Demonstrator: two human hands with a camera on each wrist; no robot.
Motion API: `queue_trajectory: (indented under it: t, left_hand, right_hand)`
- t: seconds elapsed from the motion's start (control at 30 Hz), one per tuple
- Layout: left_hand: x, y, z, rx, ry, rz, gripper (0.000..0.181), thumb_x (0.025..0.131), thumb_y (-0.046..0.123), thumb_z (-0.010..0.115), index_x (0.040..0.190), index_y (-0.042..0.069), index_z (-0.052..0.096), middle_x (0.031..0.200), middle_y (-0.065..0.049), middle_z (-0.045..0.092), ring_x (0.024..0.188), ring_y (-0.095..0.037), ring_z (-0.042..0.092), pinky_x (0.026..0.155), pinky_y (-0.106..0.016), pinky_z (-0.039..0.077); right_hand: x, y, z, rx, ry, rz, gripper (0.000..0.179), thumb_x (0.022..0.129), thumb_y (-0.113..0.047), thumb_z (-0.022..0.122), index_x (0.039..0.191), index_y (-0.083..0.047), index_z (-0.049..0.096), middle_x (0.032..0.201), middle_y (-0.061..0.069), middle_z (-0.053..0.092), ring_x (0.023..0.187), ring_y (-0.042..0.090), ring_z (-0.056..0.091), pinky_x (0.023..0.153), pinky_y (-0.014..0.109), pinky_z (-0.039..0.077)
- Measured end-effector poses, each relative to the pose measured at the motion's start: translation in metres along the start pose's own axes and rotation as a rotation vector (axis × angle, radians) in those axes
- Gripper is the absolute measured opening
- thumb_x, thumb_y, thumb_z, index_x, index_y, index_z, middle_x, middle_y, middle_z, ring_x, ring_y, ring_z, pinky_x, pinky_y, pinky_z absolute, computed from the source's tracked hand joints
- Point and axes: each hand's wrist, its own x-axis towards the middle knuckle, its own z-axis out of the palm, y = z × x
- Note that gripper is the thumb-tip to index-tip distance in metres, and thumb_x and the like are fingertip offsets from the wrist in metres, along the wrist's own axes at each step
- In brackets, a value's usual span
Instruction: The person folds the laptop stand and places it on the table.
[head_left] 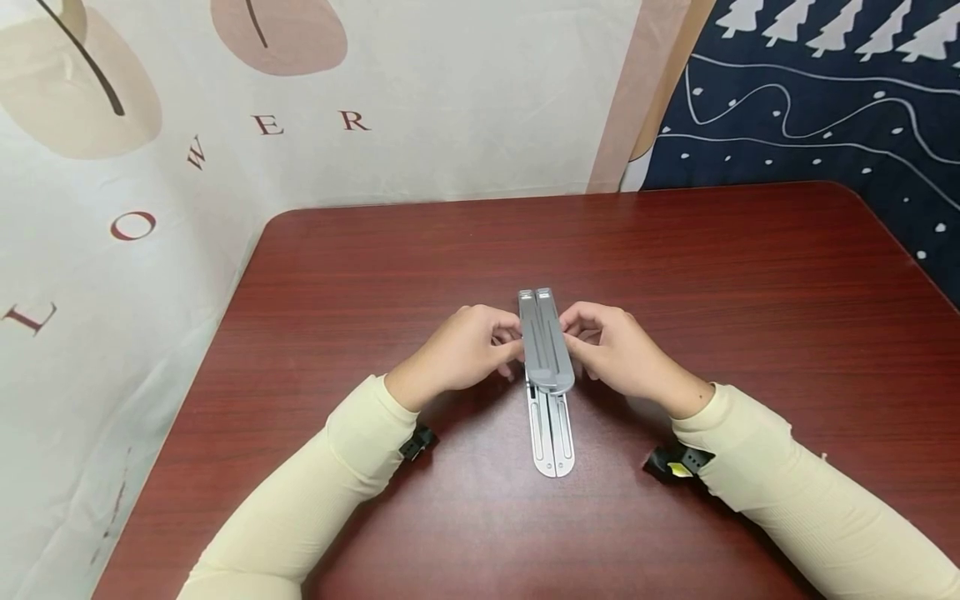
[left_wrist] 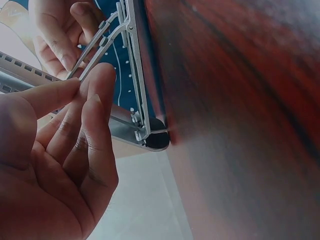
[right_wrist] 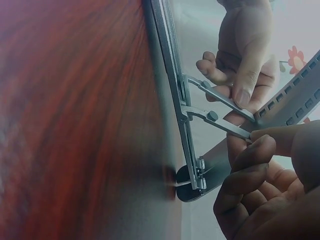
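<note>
A folding metal laptop stand stands on the table with its two slim arms side by side, the upper plates tilted up over the base rails. My left hand is on its left side, and thumb and index finger pinch a support strut under the plate. On the opposite side my right hand pinches the other support strut the same way. Both wrist views show a row of square slots along the underside of the raised plates, near the strut ends.
The reddish-brown wooden table has rounded far corners. Behind it hang a pale printed cloth and a dark blue cloth with white trees. Black wrist straps sit on the pale yellow sleeves.
</note>
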Motion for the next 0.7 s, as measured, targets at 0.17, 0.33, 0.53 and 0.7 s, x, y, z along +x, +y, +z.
queue_trajectory:
  t: [0.17,0.33,0.53,0.7]
  left_hand:
    - [-0.0003,0.0006,-0.0004,0.009,0.001,-0.001,0.011,0.097,0.015,0.065,0.098,0.015,0.075,0.085,-0.003,0.079,0.059,-0.012,0.072,0.067,-0.024,0.052]
    - [-0.0006,0.0005,-0.0002,0.005,0.000,-0.009,0.011,0.097,0.016,0.064,0.098,0.015,0.075,0.085,-0.004,0.079,0.059,-0.012,0.072,0.064,-0.024,0.051]
    - [-0.0011,0.0010,0.0006,0.018,0.000,-0.009,0.011,0.097,0.017,0.064,0.099,0.016,0.075,0.086,-0.002,0.079,0.059,-0.011,0.072,0.068,-0.024,0.053]
    - [-0.0011,0.0011,0.0008,0.022,0.000,-0.002,0.011,0.097,0.017,0.064,0.098,0.015,0.075,0.085,-0.003,0.079,0.059,-0.011,0.072,0.069,-0.025,0.053]
  right_hand:
    - [0.0000,0.0007,0.0003,-0.004,0.003,-0.005,0.006,0.097,-0.006,0.062,0.099,-0.001,0.065,0.079,0.011,0.067,0.048,0.015,0.053,0.045,0.030,0.046]
    - [0.0001,0.0013,0.0015,-0.012,0.005,-0.012,0.005,0.097,-0.007,0.061,0.098,-0.003,0.065,0.077,0.008,0.067,0.047,0.015,0.053,0.044,0.030,0.046]
    - [-0.0003,0.0017,0.0016,-0.016,-0.001,-0.010,0.005,0.097,-0.006,0.061,0.099,-0.003,0.065,0.077,0.009,0.067,0.046,0.015,0.052,0.044,0.030,0.046]
    - [-0.0001,0.0009,0.0012,-0.016,-0.004,-0.002,0.005,0.097,-0.006,0.062,0.098,-0.003,0.065,0.077,0.009,0.067,0.046,0.014,0.052,0.044,0.030,0.046]
